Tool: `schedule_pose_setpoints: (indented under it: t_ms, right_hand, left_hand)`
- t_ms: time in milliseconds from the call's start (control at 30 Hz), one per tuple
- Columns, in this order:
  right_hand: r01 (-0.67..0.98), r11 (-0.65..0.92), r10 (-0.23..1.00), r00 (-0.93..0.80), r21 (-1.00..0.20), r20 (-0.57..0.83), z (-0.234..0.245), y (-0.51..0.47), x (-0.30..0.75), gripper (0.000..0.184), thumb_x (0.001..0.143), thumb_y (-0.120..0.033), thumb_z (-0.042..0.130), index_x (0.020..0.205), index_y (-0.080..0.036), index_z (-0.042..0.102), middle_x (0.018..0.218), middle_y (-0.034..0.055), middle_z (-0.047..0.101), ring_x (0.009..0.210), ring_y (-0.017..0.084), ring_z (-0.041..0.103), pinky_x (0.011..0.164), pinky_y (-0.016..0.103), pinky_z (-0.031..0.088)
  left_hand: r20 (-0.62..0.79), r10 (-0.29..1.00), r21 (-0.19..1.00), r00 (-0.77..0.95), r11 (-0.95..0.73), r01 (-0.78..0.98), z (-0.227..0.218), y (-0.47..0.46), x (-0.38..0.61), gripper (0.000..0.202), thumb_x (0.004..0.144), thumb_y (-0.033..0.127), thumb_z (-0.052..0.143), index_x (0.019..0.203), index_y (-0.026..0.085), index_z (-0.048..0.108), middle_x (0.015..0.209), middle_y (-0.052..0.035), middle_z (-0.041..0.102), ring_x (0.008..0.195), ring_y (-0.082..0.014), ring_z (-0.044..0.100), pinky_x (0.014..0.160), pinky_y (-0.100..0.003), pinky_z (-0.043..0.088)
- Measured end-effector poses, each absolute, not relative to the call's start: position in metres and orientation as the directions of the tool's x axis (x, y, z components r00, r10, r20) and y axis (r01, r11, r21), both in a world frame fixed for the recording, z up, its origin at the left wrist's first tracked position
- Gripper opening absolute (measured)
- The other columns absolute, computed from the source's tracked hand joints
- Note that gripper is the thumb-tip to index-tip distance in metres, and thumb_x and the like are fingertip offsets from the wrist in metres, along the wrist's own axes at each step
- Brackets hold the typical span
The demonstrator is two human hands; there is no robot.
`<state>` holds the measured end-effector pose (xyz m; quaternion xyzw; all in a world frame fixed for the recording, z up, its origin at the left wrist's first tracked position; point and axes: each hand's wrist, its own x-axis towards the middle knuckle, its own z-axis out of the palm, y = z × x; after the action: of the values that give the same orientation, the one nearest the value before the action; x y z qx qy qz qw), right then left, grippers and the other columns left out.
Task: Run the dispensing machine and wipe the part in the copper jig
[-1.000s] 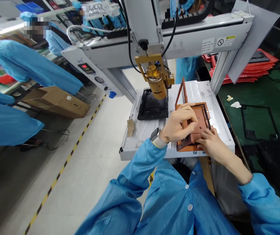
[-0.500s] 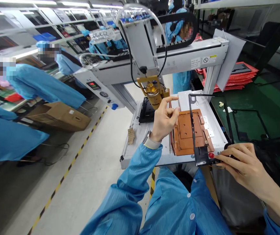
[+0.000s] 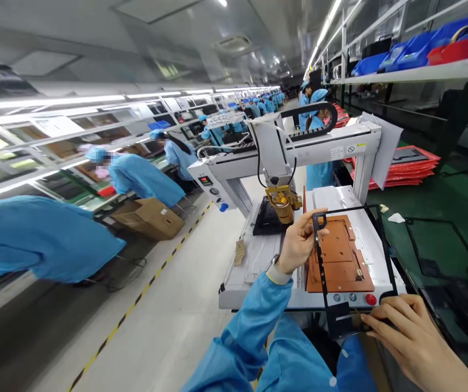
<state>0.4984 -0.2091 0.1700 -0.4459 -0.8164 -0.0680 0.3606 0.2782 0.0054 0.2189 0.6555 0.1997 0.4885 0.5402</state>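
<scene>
A thin black rectangular frame (image 3: pixel 339 322) is held up, tilted, over the front of the white machine. My left hand (image 3: pixel 300 243) closes on its upper left corner, fingers partly behind the bar. At the lower right corner, my right hand (image 3: pixel 407 329) grips the frame between thumb and fingers. Through the frame's opening shows an orange-brown fixture plate (image 3: pixel 342 256) lying on the machine bed. Left of that plate, a brass-coloured machine head (image 3: pixel 285 207) hangs over a dark panel (image 3: pixel 267 220).
A second black frame (image 3: pixel 442 221) lies on the green table at right, near red stacked sleeves (image 3: pixel 405 171). A red button (image 3: pixel 371 299) is on the machine's front edge. A cardboard scrap (image 3: pixel 239 252) lies on the bed's left. Co-workers in blue stand beyond the cardboard box (image 3: pixel 150 218).
My left hand, held up without the frame before, now grips the frame's upper left corner. The frame has come lower and nearer, and the head view has tilted up.
</scene>
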Motion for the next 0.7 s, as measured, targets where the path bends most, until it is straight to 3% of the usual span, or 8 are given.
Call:
schedule_pose_setpoints:
  t_ms: [200,367,533,700]
  right_hand:
    - [0.797,0.572,0.686,-0.334,-0.195,0.646,0.151,-0.211,0.490,0.048,0.123,-0.026,0.031,0.123,-0.027,0.079,0.105,0.0027,0.078,0.101,0.023,0.063,0.097,0.045,0.037]
    - [0.821,0.548,0.683,-0.329,-0.160,0.652,0.154,-0.214,0.481,0.034,0.121,-0.025,0.044,0.120,-0.023,0.078,0.103,0.0031,0.076,0.101,0.023,0.063,0.102,0.046,0.037]
    - [0.838,0.527,0.674,-0.313,-0.139,0.669,0.162,-0.219,0.474,0.035,0.122,-0.025,0.043,0.119,-0.020,0.078,0.103,0.0035,0.075,0.101,0.022,0.063,0.101,0.043,0.038]
    - [0.829,0.543,0.673,-0.335,-0.134,0.659,0.170,-0.225,0.478,0.031,0.121,-0.022,0.047,0.119,-0.021,0.078,0.100,0.0023,0.075,0.097,0.019,0.065,0.098,0.040,0.041]
  left_hand:
    - [0.436,0.795,0.897,0.421,-0.348,-0.271,0.212,0.004,0.273,0.065,0.086,0.056,0.099,0.136,0.019,0.078,0.071,0.0039,0.059,0.056,-0.0076,0.048,0.052,-0.019,0.043]
    - [0.412,0.807,0.903,0.423,-0.300,-0.307,0.208,0.005,0.269,0.067,0.089,0.058,0.097,0.140,0.020,0.076,0.070,0.0042,0.059,0.051,-0.0057,0.044,0.047,-0.018,0.039]
    - [0.428,0.798,0.896,0.425,-0.311,-0.318,0.208,0.004,0.267,0.061,0.090,0.055,0.096,0.135,0.018,0.078,0.071,0.0035,0.059,0.050,-0.0062,0.046,0.046,-0.019,0.037]
    - [0.448,0.771,0.894,0.452,-0.379,-0.238,0.211,0.001,0.266,0.071,0.094,0.049,0.092,0.153,0.019,0.067,0.069,0.0057,0.059,0.053,-0.0081,0.047,0.053,-0.022,0.041]
